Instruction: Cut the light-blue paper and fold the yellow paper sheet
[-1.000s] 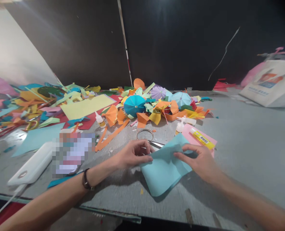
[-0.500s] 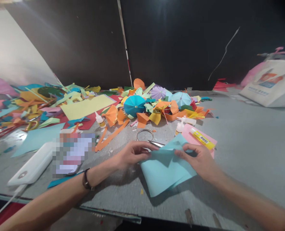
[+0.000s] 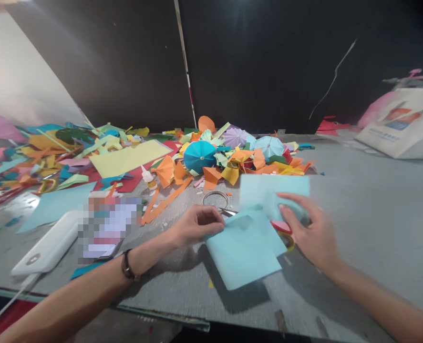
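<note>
A light blue sheet of paper (image 3: 245, 252) is lifted over the table, bent, with its upper right part (image 3: 261, 188) spread open. My left hand (image 3: 202, 224) pinches its left edge between thumb and fingers. At the upper right part, my right hand (image 3: 311, 228) has thumb and index finger closed on the paper; the hand is slightly blurred. Beneath the sheet lies a pair of scissors (image 3: 284, 230), its red and yellow handles showing on the right and its blade tips on the left. The middle of the scissors is hidden. A metal ring (image 3: 215, 196) lies just behind my left hand.
Behind is a heap of coloured paper scraps with a blue paper umbrella (image 3: 200, 157). A glue bottle (image 3: 148, 178) stands before it. To the left lie a phone (image 3: 109, 231) and a white power bank (image 3: 48, 243) with a cable. A white bag (image 3: 399, 124) stands far right.
My right hand has moved right, spreading the blue paper's upper part back and to the right. It now covers the pink paper and glue stick, and the scissors' handles show.
</note>
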{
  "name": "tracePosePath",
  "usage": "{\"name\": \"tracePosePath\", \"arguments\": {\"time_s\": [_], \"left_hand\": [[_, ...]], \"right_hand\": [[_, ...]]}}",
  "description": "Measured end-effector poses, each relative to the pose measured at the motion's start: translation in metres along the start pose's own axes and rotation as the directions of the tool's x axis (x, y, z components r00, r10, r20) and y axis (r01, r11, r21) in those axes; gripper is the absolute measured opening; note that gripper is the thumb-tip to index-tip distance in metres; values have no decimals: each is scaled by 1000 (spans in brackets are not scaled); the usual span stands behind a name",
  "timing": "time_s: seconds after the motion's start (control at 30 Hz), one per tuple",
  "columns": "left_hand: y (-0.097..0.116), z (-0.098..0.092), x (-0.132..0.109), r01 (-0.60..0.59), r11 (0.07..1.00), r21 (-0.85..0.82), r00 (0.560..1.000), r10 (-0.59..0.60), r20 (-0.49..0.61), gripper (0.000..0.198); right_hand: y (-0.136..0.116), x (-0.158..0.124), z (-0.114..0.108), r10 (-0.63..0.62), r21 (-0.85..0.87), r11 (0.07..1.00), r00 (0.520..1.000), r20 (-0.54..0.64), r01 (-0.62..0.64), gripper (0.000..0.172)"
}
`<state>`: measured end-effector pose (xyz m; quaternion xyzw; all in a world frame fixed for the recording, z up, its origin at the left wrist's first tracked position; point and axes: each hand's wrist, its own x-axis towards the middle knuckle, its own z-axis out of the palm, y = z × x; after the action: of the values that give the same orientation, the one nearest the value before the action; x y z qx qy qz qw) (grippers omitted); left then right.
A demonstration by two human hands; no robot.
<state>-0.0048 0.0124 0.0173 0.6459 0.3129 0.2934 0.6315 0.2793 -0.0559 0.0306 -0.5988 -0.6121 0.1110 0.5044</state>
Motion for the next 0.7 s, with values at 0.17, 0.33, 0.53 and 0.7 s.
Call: {"name": "tracePosePath", "arguments": {"time_s": [0.17,0.33,0.53,0.7], "left_hand": [[-3,-3,2,-49,997,-55,997,46,-57,33],[-2,-4,2,-85,994,-62,995,81,-55,30],[-4,-2,3,-86,995,-58,990,78,-118,30],[-8,-1,5,-86,995,-49,984,77,-163,32]], "right_hand": [[-5,6,-10,-186,-111,981,919,-349,156,23],[-2,4,-7,-138,-33,990,983,-120,135,20],[-3,3,-3,24,55,998,973,231,-38,21],[-7,0,1,6,59,997,866,500,-41,22]]}}
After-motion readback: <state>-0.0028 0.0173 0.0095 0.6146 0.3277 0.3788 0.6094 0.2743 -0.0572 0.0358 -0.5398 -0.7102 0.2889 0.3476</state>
